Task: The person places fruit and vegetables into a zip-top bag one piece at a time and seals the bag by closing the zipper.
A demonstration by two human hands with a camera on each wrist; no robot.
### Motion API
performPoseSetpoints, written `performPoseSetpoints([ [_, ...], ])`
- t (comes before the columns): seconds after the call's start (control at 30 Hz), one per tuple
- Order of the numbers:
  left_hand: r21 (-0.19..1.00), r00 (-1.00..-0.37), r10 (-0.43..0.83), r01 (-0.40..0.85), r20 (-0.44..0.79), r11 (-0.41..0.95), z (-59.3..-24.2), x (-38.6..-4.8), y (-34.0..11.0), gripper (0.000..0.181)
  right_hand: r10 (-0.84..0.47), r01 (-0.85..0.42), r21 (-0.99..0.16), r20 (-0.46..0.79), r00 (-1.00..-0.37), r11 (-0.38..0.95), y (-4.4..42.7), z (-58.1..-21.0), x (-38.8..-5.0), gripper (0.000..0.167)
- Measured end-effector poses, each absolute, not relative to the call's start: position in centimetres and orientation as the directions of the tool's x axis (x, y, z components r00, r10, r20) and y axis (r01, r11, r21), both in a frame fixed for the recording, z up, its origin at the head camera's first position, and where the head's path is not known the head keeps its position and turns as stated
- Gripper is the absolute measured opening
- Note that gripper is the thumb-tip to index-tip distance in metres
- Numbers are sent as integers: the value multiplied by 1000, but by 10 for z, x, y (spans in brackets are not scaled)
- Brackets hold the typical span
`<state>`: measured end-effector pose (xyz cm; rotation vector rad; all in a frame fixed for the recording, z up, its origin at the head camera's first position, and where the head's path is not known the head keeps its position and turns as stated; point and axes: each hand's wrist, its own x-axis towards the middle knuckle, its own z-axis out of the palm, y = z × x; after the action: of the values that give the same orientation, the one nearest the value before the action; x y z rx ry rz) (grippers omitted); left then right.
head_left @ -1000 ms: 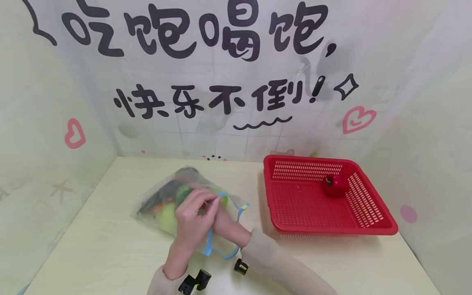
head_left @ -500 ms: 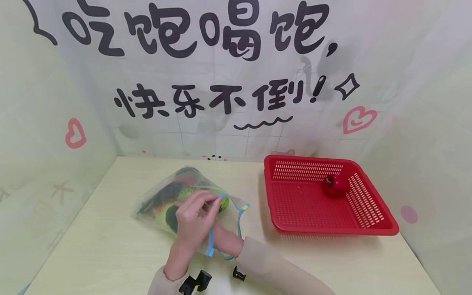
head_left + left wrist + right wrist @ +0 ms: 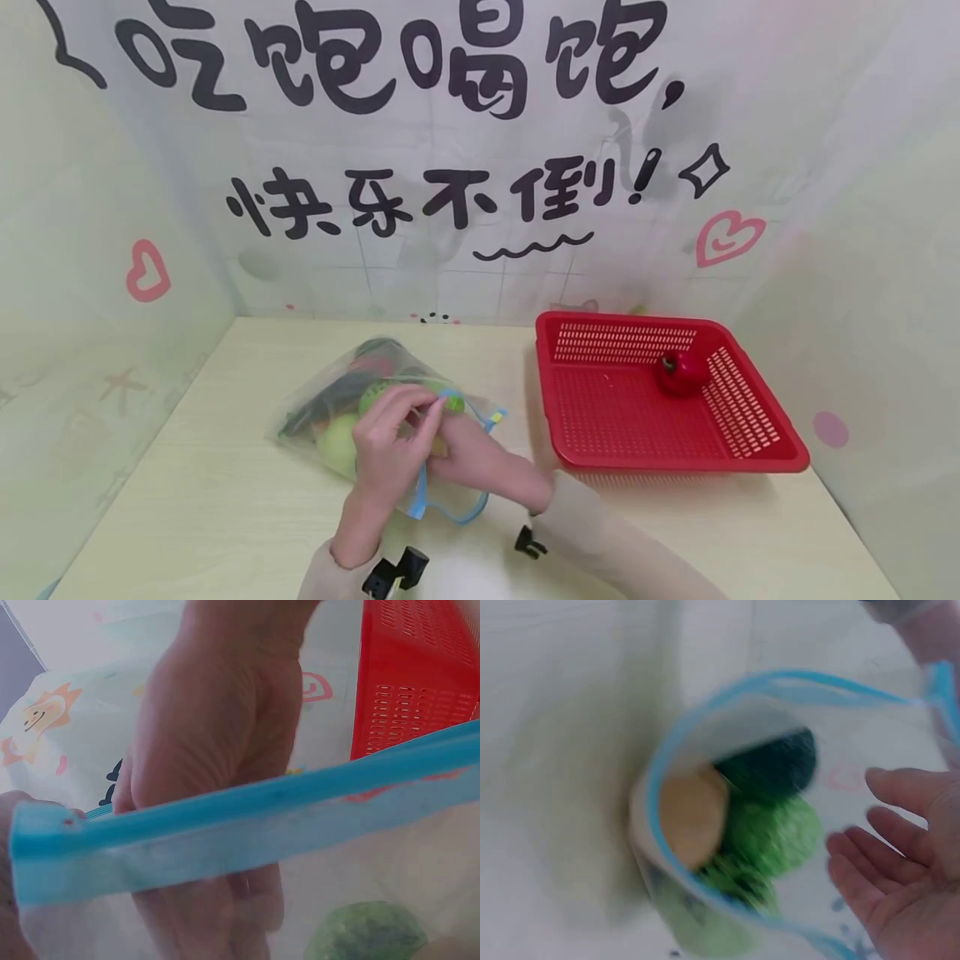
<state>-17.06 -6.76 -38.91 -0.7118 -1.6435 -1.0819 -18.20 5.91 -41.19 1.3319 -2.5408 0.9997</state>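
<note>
A clear zip bag point(image 3: 300, 425) with a blue-edged mouth lies on the table, filled with vegetable- or fruit-like pieces. My left hand point(image 3: 390, 442) pinches the upper edge of its mouth between thumb and fingers. My right hand point(image 3: 487, 457) is at the bag's mouth, its fingertips still inside. In the right wrist view its fingers are loosely bent with nothing in them. There I see a bumpy green piece point(image 3: 772, 832), a dark green piece point(image 3: 776, 761) and a tan round piece point(image 3: 694, 817) in the bag. The left wrist view shows a green piece point(image 3: 367, 930) behind the film.
A red perforated basket point(image 3: 600, 417) stands to the right, with a red bell pepper point(image 3: 682, 372) in its back right corner. Printed curtains point(image 3: 450, 275) enclose the table point(image 3: 187, 500) at the back and both sides.
My right hand went deeper into the bag, then drew back right toward its mouth. The pieces inside shifted a little. My left hand stayed on the bag's edge.
</note>
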Motion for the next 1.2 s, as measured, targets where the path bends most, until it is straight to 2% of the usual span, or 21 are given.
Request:
performPoseSetpoints([
  [0.13, 317, -334, -31, 858, 942, 404, -389, -172, -67, 29, -710, -811, -521, 462, -531, 267, 94, -399, -182, 27],
  [0.23, 322, -340, -27, 859, 940, 398, -389, -173, -67, 29, -722, -793, -568, 450, -525, 222, 122, -389, -182, 21],
  [0.37, 331, -345, -36, 857, 938, 395, -389, -173, -67, 29, -658, -701, -609, 361, -661, 370, 157, -377, -186, 27],
  [0.5, 334, -347, -37, 861, 937, 384, -388, -174, -67, 26, -471, -564, -611, 328, -819, 556, 188, -371, -200, 31],
  [0.63, 335, -349, -34, 864, 937, 376, -388, -174, -66, 23, -290, -409, -657, 288, -913, 633, 214, -368, -218, 32],
  [0.73, 335, -349, -32, 864, 936, 375, -388, -174, -65, 23, -198, -308, -643, 240, -950, 701, 233, -366, -232, 36],
  [0.9, 331, -345, -33, 863, 938, 381, -389, -174, -66, 24, -78, -142, -557, 137, -988, 818, 270, -369, -254, 48],
  [1.2, 329, -344, -31, 861, 938, 387, -390, -174, -68, 27, 105, 115, -545, -49, -993, 830, 322, -379, -273, 54],
])
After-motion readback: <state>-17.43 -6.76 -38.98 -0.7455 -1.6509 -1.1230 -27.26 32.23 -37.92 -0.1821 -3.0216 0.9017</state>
